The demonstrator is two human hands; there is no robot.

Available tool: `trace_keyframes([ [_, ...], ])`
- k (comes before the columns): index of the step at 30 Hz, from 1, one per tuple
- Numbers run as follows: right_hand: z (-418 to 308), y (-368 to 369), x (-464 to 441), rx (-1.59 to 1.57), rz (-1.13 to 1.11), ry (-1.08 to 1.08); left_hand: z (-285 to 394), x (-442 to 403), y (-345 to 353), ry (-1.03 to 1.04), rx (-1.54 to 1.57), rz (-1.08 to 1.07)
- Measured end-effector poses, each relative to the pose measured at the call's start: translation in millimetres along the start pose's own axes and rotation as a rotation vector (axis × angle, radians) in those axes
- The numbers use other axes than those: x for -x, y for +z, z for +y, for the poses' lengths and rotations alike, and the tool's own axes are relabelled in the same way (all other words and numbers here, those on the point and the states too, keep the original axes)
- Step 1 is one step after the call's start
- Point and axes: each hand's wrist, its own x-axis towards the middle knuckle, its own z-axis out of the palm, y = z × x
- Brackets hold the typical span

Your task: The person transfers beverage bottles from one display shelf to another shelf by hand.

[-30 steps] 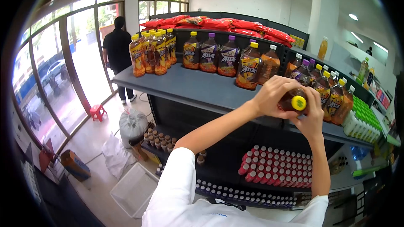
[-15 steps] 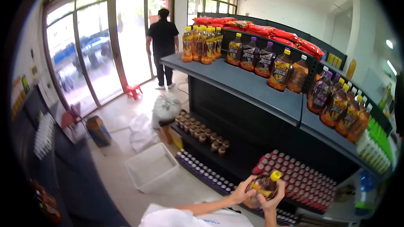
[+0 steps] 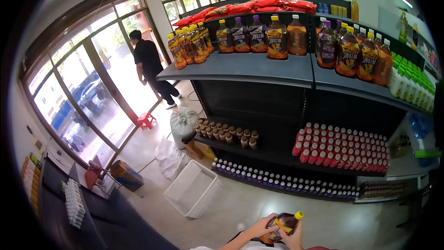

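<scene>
Low in the head view, a bottle of dark iced tea (image 3: 283,226) with a yellow cap and a yellow-and-black label lies tilted between my hands. My left hand (image 3: 262,227) is closed round its left side. My right hand (image 3: 293,239) grips it from the right, near the neck end. Both hands are in front of the shelf unit, above the floor. On the top shelf (image 3: 259,70) stand similar bottles (image 3: 276,37) with yellow, purple and white caps, some of them in a cluster (image 3: 189,45) at the left end.
Lower shelves hold small brown-capped bottles (image 3: 229,134), red bottles (image 3: 342,146) and a row of white-capped bottles (image 3: 277,180). A white crate (image 3: 193,189), a white sack (image 3: 183,122), a cardboard box (image 3: 126,174) and a red stool (image 3: 146,120) stand on the floor. A person (image 3: 150,67) walks near the glass doors.
My view has turned right and the shelf now appears farther off. The bottle, still in both hands, sits lower in view. The person by the doors has turned and is stepping.
</scene>
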Motion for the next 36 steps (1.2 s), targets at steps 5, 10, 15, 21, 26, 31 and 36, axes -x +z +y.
trace_keyframes([
  [5, -52, 52, 19, 0.195, -0.322, -0.253, -24, 88, -35, -0.064, -0.032, 0.165],
  [10, -77, 192, 37, 0.193, -0.761, -0.344, -51, 225, -94, -0.189, 0.098, 0.503],
  [15, -79, 343, 63, 0.434, -1.228, -0.491, -84, 367, -84, -0.212, 0.219, 1.195],
  [21, -99, 493, 136, 0.449, -1.663, -0.721, -63, 483, -95, -0.184, 0.127, 1.776],
  [26, -101, 547, 142, 0.505, -1.753, -0.708, -78, 499, -116, -0.156, 0.269, 1.915],
  [31, -90, 593, 105, 0.487, -1.723, -0.744, -132, 501, -165, -0.184, 0.200, 1.850],
  [36, -111, 652, 77, 0.398, -1.741, -0.574, -133, 518, -245, -0.371, 0.138, 1.786],
])
